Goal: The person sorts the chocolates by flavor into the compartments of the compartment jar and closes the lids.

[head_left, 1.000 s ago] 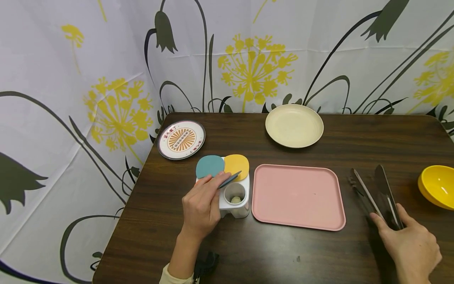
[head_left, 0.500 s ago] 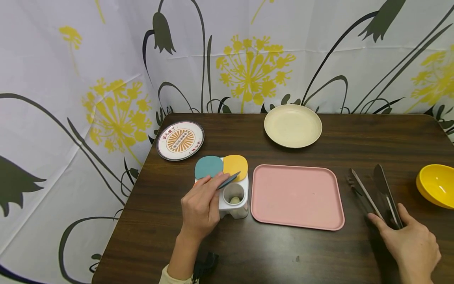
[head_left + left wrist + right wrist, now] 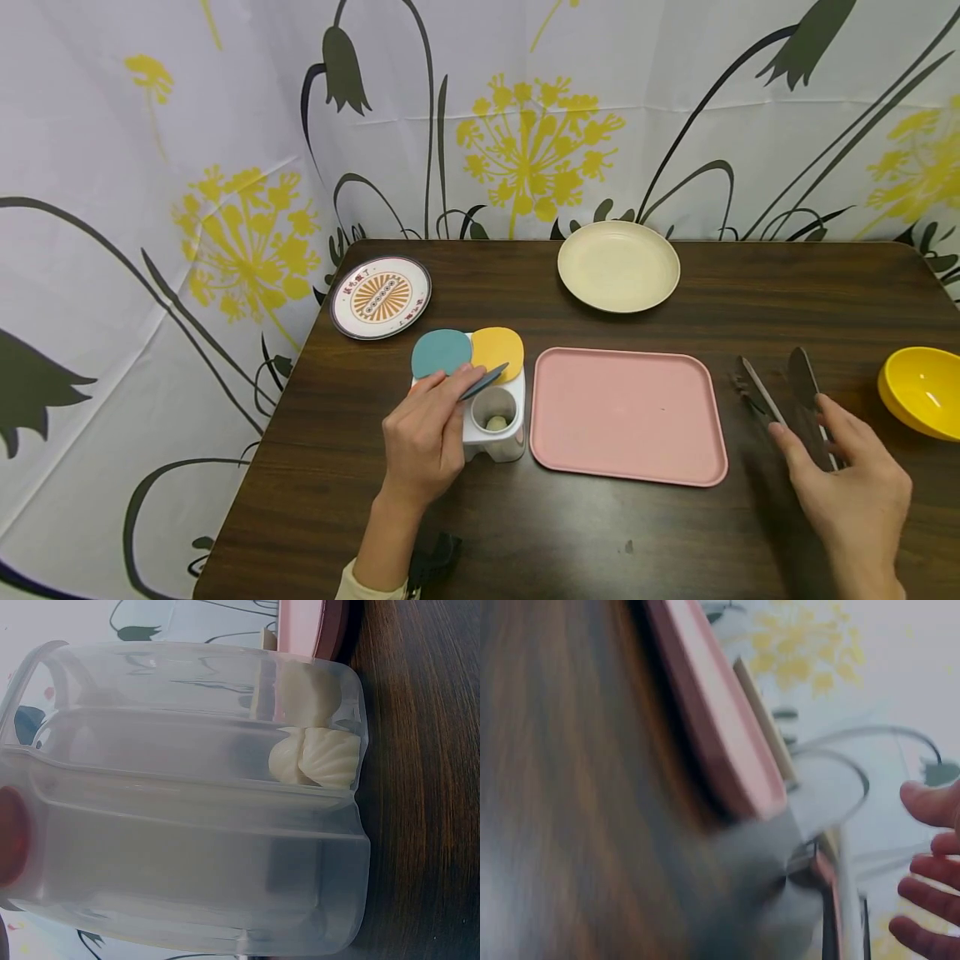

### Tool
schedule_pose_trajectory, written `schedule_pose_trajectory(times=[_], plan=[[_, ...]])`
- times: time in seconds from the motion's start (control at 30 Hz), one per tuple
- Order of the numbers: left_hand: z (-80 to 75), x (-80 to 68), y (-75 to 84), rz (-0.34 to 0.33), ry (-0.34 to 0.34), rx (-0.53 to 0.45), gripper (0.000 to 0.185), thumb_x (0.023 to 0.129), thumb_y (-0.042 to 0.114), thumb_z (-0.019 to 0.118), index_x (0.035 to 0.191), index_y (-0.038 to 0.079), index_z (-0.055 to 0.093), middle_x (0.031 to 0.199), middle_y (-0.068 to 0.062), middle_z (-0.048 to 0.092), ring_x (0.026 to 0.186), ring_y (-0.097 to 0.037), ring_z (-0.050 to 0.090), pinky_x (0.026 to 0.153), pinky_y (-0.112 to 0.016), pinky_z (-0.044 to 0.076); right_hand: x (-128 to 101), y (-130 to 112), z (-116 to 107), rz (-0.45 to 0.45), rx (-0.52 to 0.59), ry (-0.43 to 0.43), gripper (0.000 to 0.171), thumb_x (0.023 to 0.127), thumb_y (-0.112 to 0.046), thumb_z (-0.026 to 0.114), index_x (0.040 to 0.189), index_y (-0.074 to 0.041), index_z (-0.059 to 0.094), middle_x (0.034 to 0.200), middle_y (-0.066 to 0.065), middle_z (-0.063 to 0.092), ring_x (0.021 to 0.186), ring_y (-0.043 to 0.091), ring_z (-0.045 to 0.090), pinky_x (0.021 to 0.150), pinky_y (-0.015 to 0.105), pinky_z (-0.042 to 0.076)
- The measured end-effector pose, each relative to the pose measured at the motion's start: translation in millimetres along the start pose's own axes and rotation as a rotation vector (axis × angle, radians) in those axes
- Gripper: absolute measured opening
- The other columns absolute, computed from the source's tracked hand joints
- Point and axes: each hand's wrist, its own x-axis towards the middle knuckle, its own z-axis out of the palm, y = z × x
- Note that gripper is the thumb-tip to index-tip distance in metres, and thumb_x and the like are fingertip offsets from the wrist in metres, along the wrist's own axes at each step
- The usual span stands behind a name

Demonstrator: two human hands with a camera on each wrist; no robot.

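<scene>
**Head view: lid up on the white box, tongs not yet in hand**

Head cam shows us mid-step. Our left hand (image 3: 423,442) pinches a dark grey-blue lid (image 3: 483,381) and holds it tilted up over the near-right cell of the white condiment box (image 3: 491,417). That cell is open, w/ a small pale lump (image 3: 495,423) at the bottom. Left wrist cam, thru the translucent wall, shows pale scalloped pieces (image 3: 315,754) inside, dumpling-like, tho we can't say for sure.

Two far cells, just beyond the left fingers, are covered: teal lid (image 3: 441,352) and yellow lid (image 3: 498,347). The cell under the left hand is hidden.

Our right hand (image 3: 847,492) is spread, fingers straight, over the handle end of the metal tongs (image 3: 780,400) on the table (image 3: 600,533). It grips nothing; whether it touches them we can't tell. Right wrist cam is blurred: fingertips (image 3: 930,889) apart, nothing between.

Progress, as we judge it: lid lifted = done. Gripping the tongs and moving anything out = left.

Other containers:
- pink tray (image 3: 628,414), between the hands, just right of the box: nothing on it
- cream plate (image 3: 618,265), far side: bare
- patterned plate (image 3: 381,296), beyond the left hand: bare
- yellow bowl (image 3: 921,392), right of the right hand: looks empty, interior only partly in view
</scene>
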Motion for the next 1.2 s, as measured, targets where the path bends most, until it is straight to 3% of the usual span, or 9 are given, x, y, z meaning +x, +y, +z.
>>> schedule_pose_trajectory(times=[0.07, 0.13, 0.37, 0.47, 0.57, 0.77, 1.03, 1.2], plan=[[-0.1, 0.3, 0.2, 0.003, 0.003, 0.000, 0.033, 0.098, 0.012, 0.043, 0.117, 0.005, 0.070, 0.110, -0.005, 0.072, 0.099, -0.020, 0.070, 0.086, -0.045, 0.054, 2, -10, 8, -0.121, 0.112, -0.006, 0.059, 0.067, -0.002, 0.087, 0.123, -0.005, 0.069, 0.113, 0.017, 0.069, 0.084, -0.022, 0.047, 0.076, 0.001, 0.034], [-0.2, 0.6, 0.5, 0.006, 0.006, -0.002, 0.033, 0.098, 0.013, 0.044, 0.117, 0.006, 0.070, 0.110, -0.005, 0.073, 0.098, -0.020, 0.070, 0.085, -0.046, 0.055, 4, -23, 16, -0.213, 0.199, -0.053, 0.059, 0.066, 0.003, 0.087, 0.121, -0.003, 0.069, 0.109, 0.018, 0.070, 0.089, -0.018, 0.052, 0.078, 0.002, 0.038], [0.2, 0.4, 0.9, 0.008, 0.002, -0.017, 0.033, 0.099, 0.014, 0.044, 0.117, 0.006, 0.070, 0.111, -0.005, 0.072, 0.099, -0.021, 0.070, 0.085, -0.046, 0.055, 1, -79, 49, -0.520, 0.454, -0.208, 0.062, 0.059, 0.006, 0.085, 0.119, -0.003, 0.070, 0.107, 0.011, 0.071, 0.093, 0.004, 0.063, 0.084, 0.012, 0.045], [0.3, -0.6, 0.6, 0.007, 0.001, -0.019, 0.033, 0.098, 0.014, 0.044, 0.117, 0.005, 0.070, 0.111, -0.005, 0.072, 0.099, -0.021, 0.070, 0.086, -0.047, 0.054, -1, -104, 59, -0.613, 0.529, -0.286, 0.062, 0.062, 0.002, 0.084, 0.122, -0.001, 0.068, 0.110, 0.009, 0.070, 0.095, 0.016, 0.065, 0.090, 0.015, 0.044], [0.4, -1.4, 0.4, 0.011, 0.004, -0.016, 0.033, 0.098, 0.014, 0.044, 0.116, 0.005, 0.070, 0.110, -0.005, 0.073, 0.098, -0.021, 0.070, 0.085, -0.046, 0.055, -3, -126, 67, -0.686, 0.598, -0.358, 0.058, 0.071, -0.008, 0.084, 0.126, -0.001, 0.066, 0.117, 0.010, 0.068, 0.101, 0.025, 0.066, 0.097, 0.019, 0.043], [1.0, 0.2, 0.4, 0.036, 0.021, -0.020, 0.033, 0.097, 0.015, 0.044, 0.115, 0.005, 0.071, 0.109, -0.005, 0.073, 0.097, -0.021, 0.071, 0.084, -0.047, 0.055, -7, -157, 82, -0.844, 0.704, -0.444, 0.056, 0.089, -0.030, 0.074, 0.134, 0.000, 0.059, 0.130, 0.018, 0.060, 0.118, 0.029, 0.059, 0.105, 0.028, 0.040], [0.4, -1.2, -0.7, 0.038, -0.011, -0.050, 0.035, 0.095, 0.018, 0.044, 0.114, 0.008, 0.072, 0.112, -0.006, 0.072, 0.103, -0.023, 0.069, 0.088, -0.048, 0.053, -11, -177, 98, -0.937, 0.738, -0.538, 0.072, 0.072, -0.008, 0.085, 0.137, 0.003, 0.054, 0.139, 0.018, 0.054, 0.116, 0.025, 0.055, 0.102, 0.029, 0.042], [-0.8, -3.1, -1.4, 0.045, -0.022, -0.052, 0.036, 0.092, 0.019, 0.046, 0.113, 0.008, 0.074, 0.112, -0.007, 0.072, 0.105, -0.025, 0.068, 0.092, -0.047, 0.051, -16, -179, 104, -0.973, 0.709, -0.556, 0.072, 0.072, -0.007, 0.086, 0.137, 0.001, 0.055, 0.139, 0.014, 0.054, 0.120, 0.024, 0.056, 0.099, 0.029, 0.046]])
